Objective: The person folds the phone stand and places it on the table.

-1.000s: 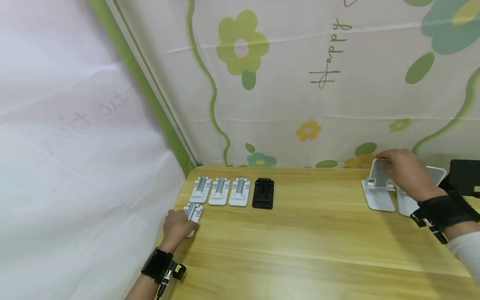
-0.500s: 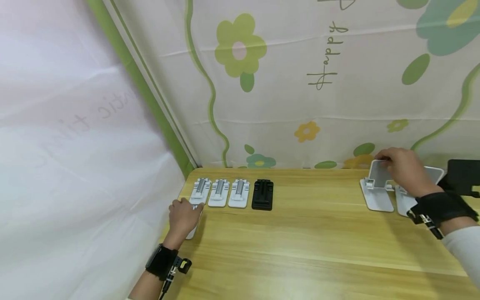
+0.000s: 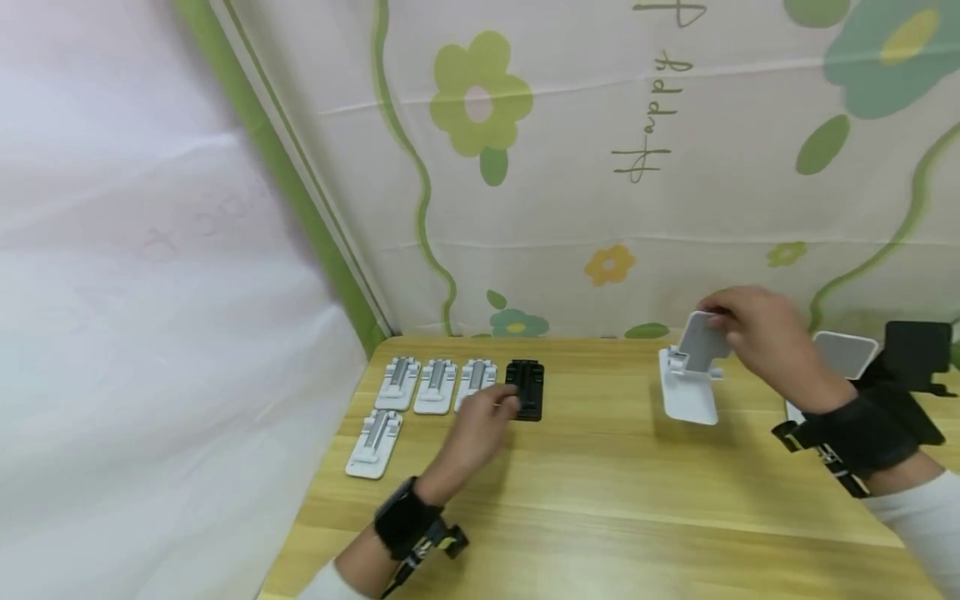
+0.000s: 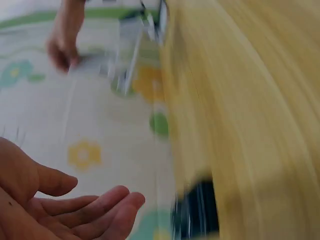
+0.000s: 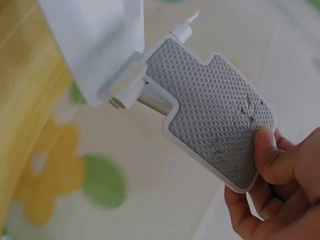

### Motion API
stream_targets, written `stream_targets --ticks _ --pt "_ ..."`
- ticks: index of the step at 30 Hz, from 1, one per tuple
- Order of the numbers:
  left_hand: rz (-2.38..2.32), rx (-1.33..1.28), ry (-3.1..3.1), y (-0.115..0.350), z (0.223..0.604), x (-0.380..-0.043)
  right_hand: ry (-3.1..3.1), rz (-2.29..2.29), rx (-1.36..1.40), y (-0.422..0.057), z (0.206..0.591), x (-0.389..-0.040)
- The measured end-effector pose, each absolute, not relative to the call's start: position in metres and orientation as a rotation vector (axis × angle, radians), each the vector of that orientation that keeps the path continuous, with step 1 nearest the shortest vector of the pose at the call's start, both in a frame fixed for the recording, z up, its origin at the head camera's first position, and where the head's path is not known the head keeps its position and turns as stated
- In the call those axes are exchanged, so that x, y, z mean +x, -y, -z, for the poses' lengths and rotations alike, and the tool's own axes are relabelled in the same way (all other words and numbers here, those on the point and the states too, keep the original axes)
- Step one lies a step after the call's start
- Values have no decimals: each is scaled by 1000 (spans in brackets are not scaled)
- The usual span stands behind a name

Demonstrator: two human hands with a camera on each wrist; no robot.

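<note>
Wood-grain tabletop (image 3: 600,500), right fingers (image 5: 270,157) pinching white stand (image 3: 690,388), cross-hatched pad (image 5: 207,107)

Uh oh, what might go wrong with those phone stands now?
The right hand pinches the white stand only by the edge of its gray plate, so it might slip and fall. The left hand is close to the folded black stand and may bump it crooked.

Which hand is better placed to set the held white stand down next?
Probably the right hand: it pinches the white stand by its gray-faced plate. The left hand is empty, nearer the black stand.
</note>
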State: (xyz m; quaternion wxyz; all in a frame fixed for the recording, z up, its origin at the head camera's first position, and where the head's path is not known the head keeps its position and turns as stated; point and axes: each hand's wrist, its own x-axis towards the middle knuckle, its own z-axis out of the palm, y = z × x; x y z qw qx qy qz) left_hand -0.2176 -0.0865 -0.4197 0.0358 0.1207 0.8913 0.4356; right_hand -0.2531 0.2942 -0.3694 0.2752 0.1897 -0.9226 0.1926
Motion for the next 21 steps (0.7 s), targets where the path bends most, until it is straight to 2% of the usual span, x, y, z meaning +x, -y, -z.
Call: stream_targets --ticks 5,10,15,21 --pt "-1568 351 -2343 31 425 -219 2389 -567 585 -254 358 -240" --pt "-1670 310 -2198 -4 423 -222 2320 -585 685 -219 346 -225" --pt "-1687 302 -2219 -14 420 -226 2291 -548 748 -202 338 -214" --pt "-1728 273 -2161 -10 417 -231 2315 -661 716 -207 338 -217"
